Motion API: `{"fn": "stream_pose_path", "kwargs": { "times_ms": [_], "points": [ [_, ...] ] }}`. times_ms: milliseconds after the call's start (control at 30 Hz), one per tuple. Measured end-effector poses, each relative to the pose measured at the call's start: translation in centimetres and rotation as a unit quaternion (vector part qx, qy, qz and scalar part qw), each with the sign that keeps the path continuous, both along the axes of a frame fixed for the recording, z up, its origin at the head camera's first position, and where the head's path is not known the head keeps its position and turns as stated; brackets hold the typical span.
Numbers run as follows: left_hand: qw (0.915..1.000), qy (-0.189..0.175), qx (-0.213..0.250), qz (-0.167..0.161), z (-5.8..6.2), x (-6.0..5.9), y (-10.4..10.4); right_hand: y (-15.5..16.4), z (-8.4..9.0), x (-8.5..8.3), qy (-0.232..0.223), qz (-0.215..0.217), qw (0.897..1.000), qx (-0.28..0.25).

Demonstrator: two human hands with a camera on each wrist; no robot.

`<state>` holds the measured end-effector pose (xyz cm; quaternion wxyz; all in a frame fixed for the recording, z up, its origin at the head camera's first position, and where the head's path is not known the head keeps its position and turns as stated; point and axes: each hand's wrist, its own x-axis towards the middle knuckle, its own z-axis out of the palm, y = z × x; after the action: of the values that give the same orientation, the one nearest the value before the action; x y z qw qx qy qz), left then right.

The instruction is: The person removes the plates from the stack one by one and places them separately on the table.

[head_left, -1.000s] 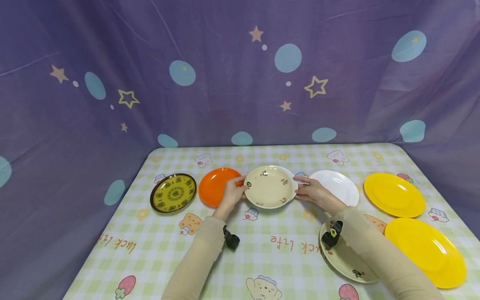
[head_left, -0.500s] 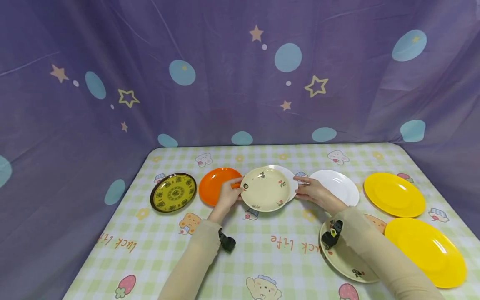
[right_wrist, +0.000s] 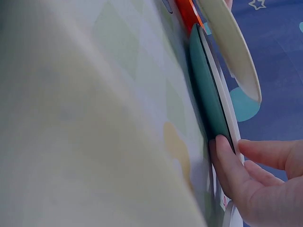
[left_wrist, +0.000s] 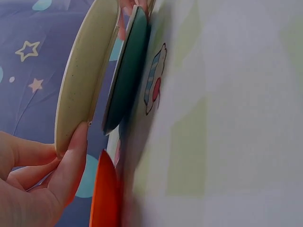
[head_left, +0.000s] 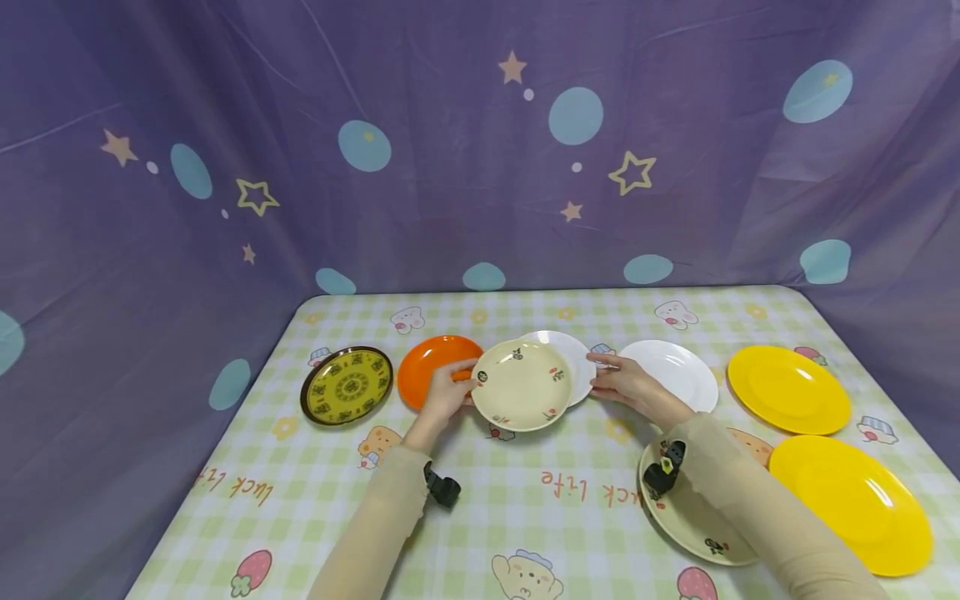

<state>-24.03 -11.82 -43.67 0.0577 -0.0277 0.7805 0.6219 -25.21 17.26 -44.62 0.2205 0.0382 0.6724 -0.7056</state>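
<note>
My left hand (head_left: 444, 396) pinches the left rim of a cream plate (head_left: 521, 387) with small printed motifs, held above the table. In the left wrist view, a gap shows between the cream plate (left_wrist: 85, 75) and the white plate below it. That white plate (head_left: 581, 367) has a teal underside (right_wrist: 208, 90); whether this is a second plate stacked beneath, I cannot tell. My right hand (head_left: 630, 385) pinches its right rim between thumb and fingers, just over the cloth. The cream plate hides much of the white one in the head view.
Left of the hands lie an orange plate (head_left: 427, 371) and an olive patterned plate (head_left: 347, 387) with a brown rim. To the right are another white plate (head_left: 675, 371), two yellow plates (head_left: 789, 392) and a second cream plate (head_left: 697, 521), partly under the right forearm. A purple curtain (head_left: 450, 208) stands behind.
The left hand has drawn the cream plate leftward and slightly toward me off the white plate, uncovering more of it. The right hand stays in place on the white plate.
</note>
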Motion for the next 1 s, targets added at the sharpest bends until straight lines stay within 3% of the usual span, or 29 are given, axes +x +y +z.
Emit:
{"fn": "stream_pose_path", "kwargs": {
  "times_ms": [300, 800, 1000],
  "points": [
    [0.9995, -0.013, -0.021, 0.02, 0.8, 0.6, -1.3, 0.1, -0.1, -0.1, 0.003, 0.001, 1.0, -0.008],
    [0.9974, 0.014, -0.067, 0.024, 1.8, 1.9, -3.5, 0.1, 0.0, -0.1, -0.005, 0.001, 1.0, -0.009],
    [0.9986, 0.004, -0.046, 0.025, 2.1, 2.5, -4.4, 0.1, -0.1, -0.1, -0.005, 0.0, 1.0, 0.001]
  ]
}}
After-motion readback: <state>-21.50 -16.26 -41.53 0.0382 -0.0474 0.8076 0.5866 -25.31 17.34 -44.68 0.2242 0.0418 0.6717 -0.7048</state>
